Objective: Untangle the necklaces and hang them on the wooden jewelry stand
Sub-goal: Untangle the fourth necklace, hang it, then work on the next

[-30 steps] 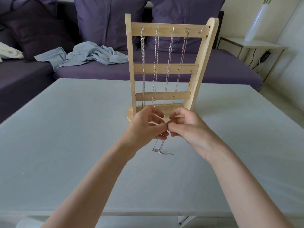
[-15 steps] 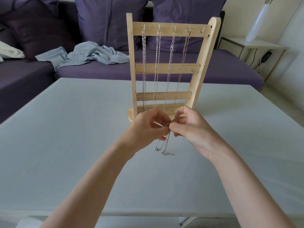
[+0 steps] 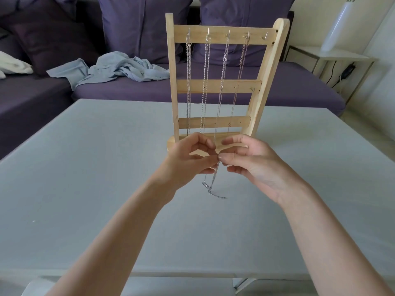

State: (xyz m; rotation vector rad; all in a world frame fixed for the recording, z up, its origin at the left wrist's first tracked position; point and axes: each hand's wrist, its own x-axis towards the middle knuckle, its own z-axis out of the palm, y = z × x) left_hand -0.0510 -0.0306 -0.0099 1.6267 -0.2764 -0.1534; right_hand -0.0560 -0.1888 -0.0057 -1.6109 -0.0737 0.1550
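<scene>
While pinched: chain (image 3: 214, 180), 2 hands.

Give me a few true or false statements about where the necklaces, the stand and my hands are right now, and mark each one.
1. Four necklaces hang from the top bar of the wooden jewelry stand. True.
2. Both hands pinch one necklace in front of the stand. True: left hand, right hand.
3. The rightmost top hook carries a chain. False: it is bare.
4. The stand lies flat on the table. False: it stands upright.
</scene>
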